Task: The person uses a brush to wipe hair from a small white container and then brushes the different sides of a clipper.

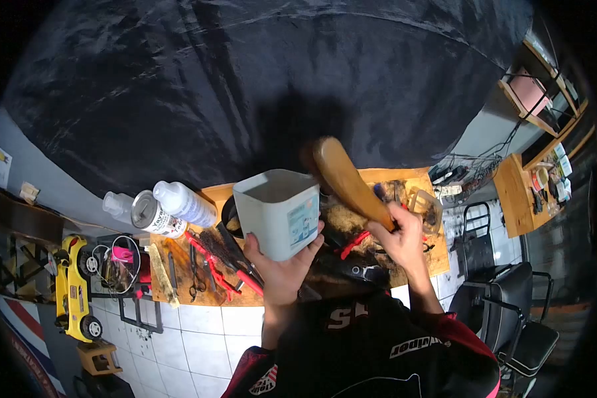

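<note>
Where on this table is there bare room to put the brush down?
Bare wood shows at the right front corner of the table, on the near side of the clear tub, and in a thin strip behind that tub. The brush may overhang either. The left is crowded with bottles and red clips, the middle with loose hair.

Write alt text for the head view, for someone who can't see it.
A person's left hand holds a pale container and the right hand a curved wooden object, apparently a brush, above a cluttered wooden table. Bottles and red clips lie nearby; dark cloth hangs behind.
</note>
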`<state>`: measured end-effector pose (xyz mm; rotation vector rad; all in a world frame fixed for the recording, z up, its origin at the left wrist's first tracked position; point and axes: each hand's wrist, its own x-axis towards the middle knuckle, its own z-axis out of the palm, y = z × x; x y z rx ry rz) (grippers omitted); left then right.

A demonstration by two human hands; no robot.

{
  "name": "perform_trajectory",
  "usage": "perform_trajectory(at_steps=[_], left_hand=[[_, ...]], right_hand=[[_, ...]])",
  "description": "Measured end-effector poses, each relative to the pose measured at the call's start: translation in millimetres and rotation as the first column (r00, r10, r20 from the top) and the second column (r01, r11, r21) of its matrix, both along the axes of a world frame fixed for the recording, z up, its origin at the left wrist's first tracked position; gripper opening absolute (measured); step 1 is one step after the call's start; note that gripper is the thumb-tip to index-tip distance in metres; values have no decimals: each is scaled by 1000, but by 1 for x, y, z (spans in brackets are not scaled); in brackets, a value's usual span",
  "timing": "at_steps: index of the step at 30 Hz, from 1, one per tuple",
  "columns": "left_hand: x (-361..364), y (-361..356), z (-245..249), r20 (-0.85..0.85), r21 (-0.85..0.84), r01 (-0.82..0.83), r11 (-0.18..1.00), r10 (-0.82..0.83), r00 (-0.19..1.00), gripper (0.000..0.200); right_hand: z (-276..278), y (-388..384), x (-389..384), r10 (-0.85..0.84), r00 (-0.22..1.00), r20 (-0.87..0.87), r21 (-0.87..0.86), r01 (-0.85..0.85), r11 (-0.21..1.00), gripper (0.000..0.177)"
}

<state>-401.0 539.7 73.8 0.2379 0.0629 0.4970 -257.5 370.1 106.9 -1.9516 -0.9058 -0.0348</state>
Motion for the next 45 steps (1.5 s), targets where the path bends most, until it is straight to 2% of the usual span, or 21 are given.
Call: perform_trajectory(at_steps=[2, 4, 5, 6, 9, 10, 14, 18, 20, 21, 23, 25, 27, 30, 33, 34, 36, 39, 41, 43, 45], left_hand=[[1, -3, 4, -20, -66, -65, 996, 64, 998, 74], [4, -10, 18, -148, 423, -135, 896, 216, 965, 75], [1, 3, 16, 136, -2, 116, 993, -115, 984, 74], [3, 3, 14, 228, 30, 147, 989, -150, 962, 70], [3, -1, 11, -80, -100, -2, 995, -6, 997, 71], [4, 3, 8, 180, -106, 98, 989, -78, 981, 69], [2, 11, -1, 243, -41, 169, 985, -155, 958, 64], [10, 0, 20, -40, -115, 6, 993, -11, 999, 62], [4, 0, 15, 74, 174, 118, 978, -132, 988, 63], [5, 5, 16, 358, -145, 382, 913, -312, 880, 65], [4, 2, 12, 52, 237, 200, 951, -218, 974, 69], [5, 1, 10, 68, 191, 170, 967, -186, 980, 72], [9, 3, 9, 385, -289, 318, 903, -195, 902, 72], [9, 4, 5, 468, -329, 377, 866, -198, 861, 71], [6, 5, 1, 194, -204, 270, 941, -232, 953, 68], [2, 0, 1, 100, 213, 124, 969, -148, 984, 62], [-4, -8, 3, -25, 900, -119, 420, 323, 946, 49], [-7, -7, 7, -190, 486, 206, 849, -127, 973, 54], [-10, -17, 26, -183, 163, 337, 927, -308, 934, 59], [-14, -17, 37, -214, 169, 338, 926, -300, 930, 59], [-16, -15, 46, -244, 179, 342, 923, -295, 924, 60]], right_hand=[[4, -5, -6, 141, 990, -14, -24, -141, 990, 36], [8, -1, -13, 355, 926, 126, 28, -361, 932, 39], [15, 1, -18, 425, 884, 193, 32, -439, 898, 40], [14, 0, -21, 437, 888, 142, -74, -430, 900, 41], [13, 0, -19, 253, 967, 2, -103, -252, 962, 39], [10, 0, -14, 162, 984, 70, -56, -158, 986, 38], [5, -5, 0, -98, 991, -93, -14, 97, 995, 34], [10, -16, -4, 289, 940, 179, -21, -290, 957, 43], [11, -10, -9, 456, 878, 146, -20, -458, 889, 43], [16, -6, -14, 484, 863, 148, -32, -485, 874, 43], [7, -3, -16, 384, 922, 42, -21, -383, 923, 46], [3, -1, -16, 325, 945, -20, -14, -326, 945, 47], [1, 0, -15, 309, 950, -42, -2, -310, 951, 44], [-2, -8, -8, 372, 927, -52, -67, -375, 925, 34], [-12, -9, -7, 438, 875, -208, 141, -416, 898, 25], [-18, -8, -8, 400, 877, -267, 144, -374, 916, 21], [-25, -5, -12, 317, 868, -382, 141, -284, 948, 14], [-20, 5, -11, 223, 841, -493, 190, -146, 971, 21], [-25, 6, -3, 269, 863, -428, 217, -191, 957, 27], [-22, -9, 7, 258, 747, -612, 146, -215, 966, 22], [-19, -10, 10, 251, 829, -501, 61, -255, 965, 24]])
